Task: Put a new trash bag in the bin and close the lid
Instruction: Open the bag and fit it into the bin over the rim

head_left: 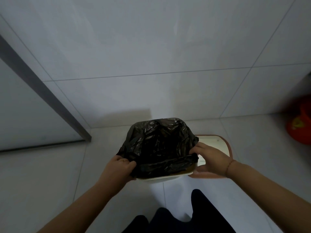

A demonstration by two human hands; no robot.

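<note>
floor (42, 174): pale tiles below both hands | bin (164, 177): white, between the hands, on the floor | trash bag (158, 145): black, spread in the bin mouth | lid (217, 145): open, behind the right hand | left hand (120, 169): pinches bag edge at near-left corner | right hand (211, 157): pinches bag edge at near-right corner

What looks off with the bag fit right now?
The black trash bag isn't folded over the bin's near rim: its edge sits bunched inside, held by the left hand and right hand. Lid lies beside the bin.
</note>
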